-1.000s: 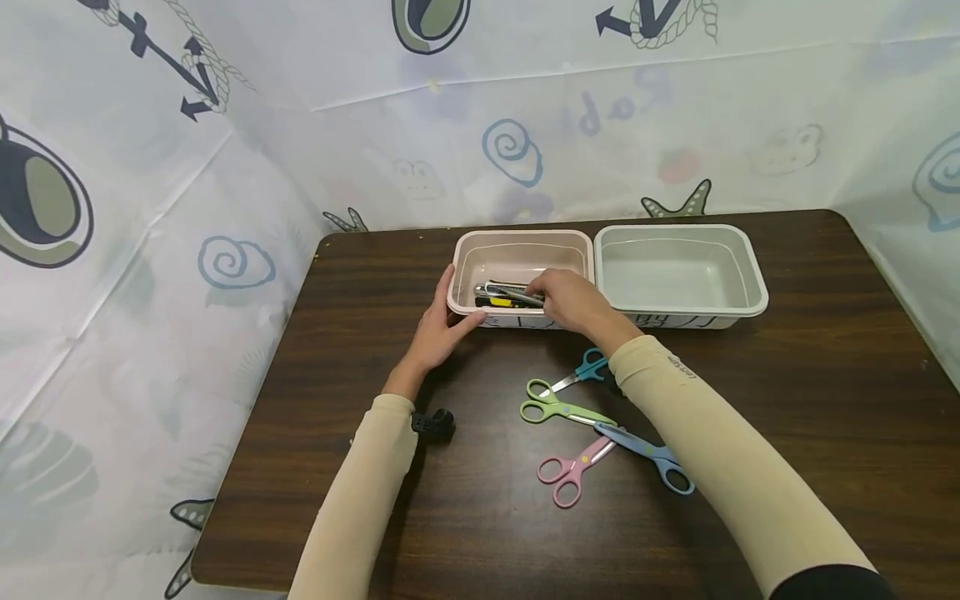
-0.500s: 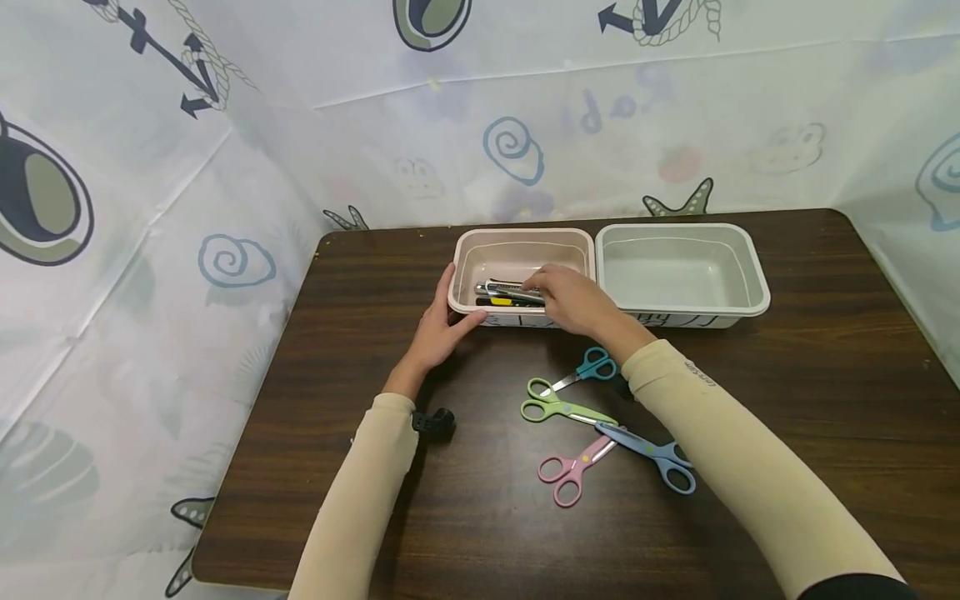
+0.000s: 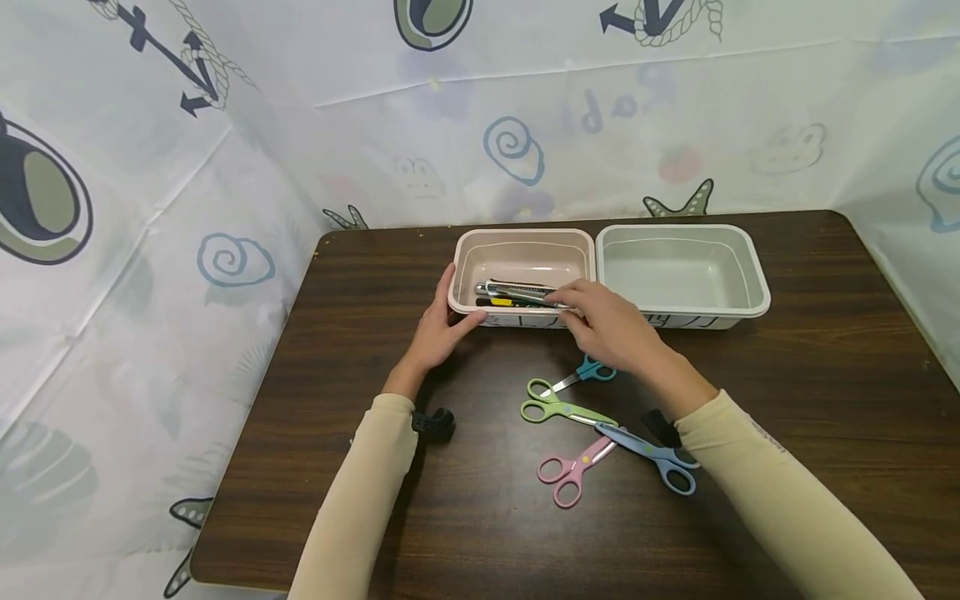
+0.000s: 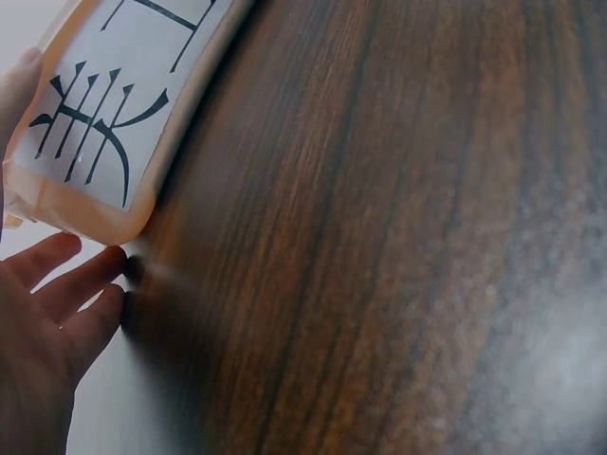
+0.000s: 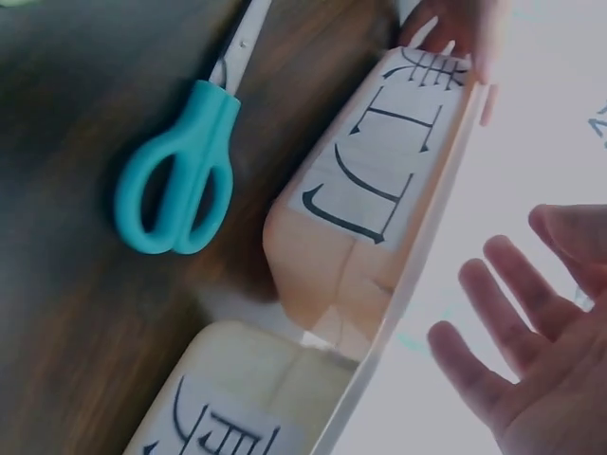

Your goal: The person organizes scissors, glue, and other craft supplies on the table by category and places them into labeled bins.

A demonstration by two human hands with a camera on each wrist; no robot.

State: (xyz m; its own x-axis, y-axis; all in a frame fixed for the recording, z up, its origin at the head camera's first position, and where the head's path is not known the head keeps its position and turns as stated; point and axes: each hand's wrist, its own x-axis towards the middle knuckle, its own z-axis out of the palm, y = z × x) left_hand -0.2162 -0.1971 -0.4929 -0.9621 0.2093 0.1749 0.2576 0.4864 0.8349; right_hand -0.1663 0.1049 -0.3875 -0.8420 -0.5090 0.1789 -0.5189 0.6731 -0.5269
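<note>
Plainly, the pinkish bin [image 3: 517, 254] is touched at its left end by the left hand [image 3: 438, 327], whose thumb is laid along the front rim while its fingers are stretched out by the end wall, thumb and fingers spread apart. Over the right front part of the same bin the right hand [image 3: 607, 327] is held, its fingers shown parted and extended in the right wrist view; whether anything inside is touched by its fingertips cannot be told. Within the pinkish bin, a silver utility knife [image 3: 504, 288] and a black-and-yellow utility knife [image 3: 501, 302] are laid lengthwise, close together along the front wall. Its front is marked by a paper label [image 4: 106, 104] with large dark characters. Just to its right a grey-green bin [image 3: 675, 275] is placed, and both are set near the far edge of a dark wood-grain surface [image 3: 480, 517]. Nearer the person, four pairs of scissors are spread: the blades of the teal scissors [image 3: 596, 369] are pointed toward the handles of the green scissors [image 3: 557, 408], whose tips are met by the blue scissors [image 3: 648, 450], and the pink scissors [image 3: 573, 473] are laid with their blades toward the blue pair. The forearms are covered by pale sleeves [image 3: 367, 492].
</note>
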